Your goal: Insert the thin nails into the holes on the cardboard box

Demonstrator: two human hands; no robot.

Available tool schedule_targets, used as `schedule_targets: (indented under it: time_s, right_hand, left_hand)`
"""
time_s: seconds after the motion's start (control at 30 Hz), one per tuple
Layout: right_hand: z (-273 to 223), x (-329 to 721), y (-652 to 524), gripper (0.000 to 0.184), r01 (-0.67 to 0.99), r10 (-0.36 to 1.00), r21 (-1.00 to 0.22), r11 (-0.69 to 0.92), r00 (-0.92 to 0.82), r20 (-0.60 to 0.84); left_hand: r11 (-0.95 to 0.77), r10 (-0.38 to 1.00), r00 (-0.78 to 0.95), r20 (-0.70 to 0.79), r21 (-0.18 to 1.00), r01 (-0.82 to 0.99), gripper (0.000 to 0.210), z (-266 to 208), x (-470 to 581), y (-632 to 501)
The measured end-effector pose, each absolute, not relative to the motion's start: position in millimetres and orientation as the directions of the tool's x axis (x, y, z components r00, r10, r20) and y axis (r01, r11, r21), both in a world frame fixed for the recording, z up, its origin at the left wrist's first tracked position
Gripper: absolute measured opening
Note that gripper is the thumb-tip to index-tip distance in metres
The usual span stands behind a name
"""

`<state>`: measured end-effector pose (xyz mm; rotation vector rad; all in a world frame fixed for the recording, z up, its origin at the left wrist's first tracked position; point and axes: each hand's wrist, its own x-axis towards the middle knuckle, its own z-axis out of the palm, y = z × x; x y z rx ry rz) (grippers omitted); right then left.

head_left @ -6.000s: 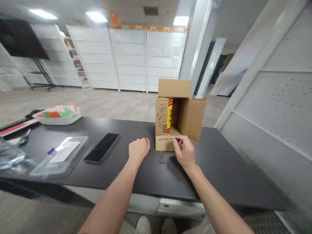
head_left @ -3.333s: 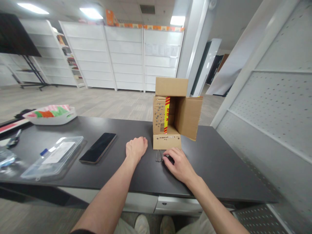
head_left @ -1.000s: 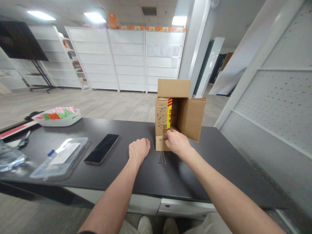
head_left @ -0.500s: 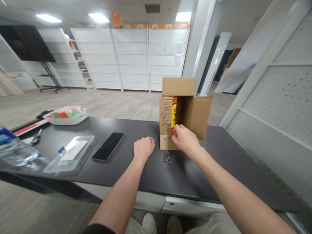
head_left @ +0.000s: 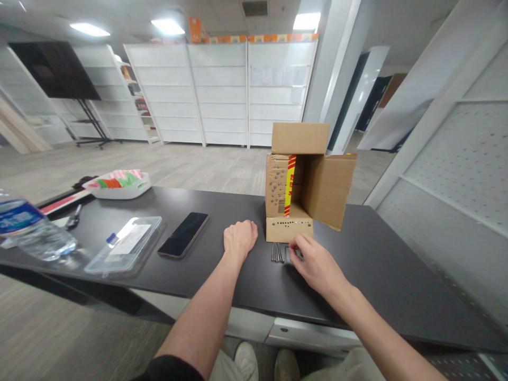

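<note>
An open cardboard box (head_left: pixel 277 182) stands on its side on the dark table, its opening towards me. Several round metal heads dot its left flap, and a row of small holes crosses the lower flap (head_left: pixel 291 229). My left hand (head_left: pixel 240 236) rests on the table left of the box as a closed fist, its inside hidden. Just in front of the box lie several thin nails or screws (head_left: pixel 277 253), side by side. Right beside them, my right hand (head_left: pixel 311 259) is pinched low over the table. A thin bent metal rod (head_left: pixel 286 254) shows at its fingertips.
Left of my left hand lies a black phone (head_left: pixel 183 235). Beyond it are a clear plastic case (head_left: pixel 125 245), a water bottle (head_left: pixel 37 230) and a white basket (head_left: pixel 119 191) with colourful cloth-like contents. A white perforated panel (head_left: pixel 456 169) borders the right side.
My right hand has moved from the box's opening down to the table beside the nails or screws. The lower flap now shows fully. My left fist stays put; the view has shifted slightly.
</note>
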<state>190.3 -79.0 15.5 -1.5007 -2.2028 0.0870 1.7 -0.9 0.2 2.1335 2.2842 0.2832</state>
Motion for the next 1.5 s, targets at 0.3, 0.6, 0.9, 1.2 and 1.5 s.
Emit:
schedule_targets:
  time_s: [0.3,0.6,0.9,1.2,1.5]
  right_hand:
    - [-5.8,191.5,-97.1,0.011,0.812,0.858,-0.322,0.487,-0.377,0.349]
    - [-7.9,190.6,-92.9,0.013,0.779,0.843,-0.344,0.525,-0.419,0.338]
    - [-4.8,184.8,-91.8,0.013,0.771,0.842,-0.353,0.530,-0.426,0.332]
    - [-6.3,185.2,-88.5,0.011,0.787,0.843,-0.326,0.524,-0.424,0.331]
    - [-0.9,184.7,-88.2,0.010,0.797,0.850,-0.319,0.512,-0.416,0.322]
  left_hand:
    - [0.062,0.989,-0.076,0.129,0.115,0.992,0.051,-1.8,2.1,1.6]
    - [0.073,0.992,-0.083,0.093,0.106,0.992,0.052,3.2,2.4,-1.2]
    - [0.065,0.992,-0.076,0.102,0.105,0.992,0.053,3.8,2.2,-1.3]
    - [0.070,0.991,-0.081,0.104,0.100,0.993,0.053,-0.4,0.3,1.0]
    - [0.060,0.991,-0.070,0.114,0.096,0.994,0.054,2.6,0.9,-0.2]
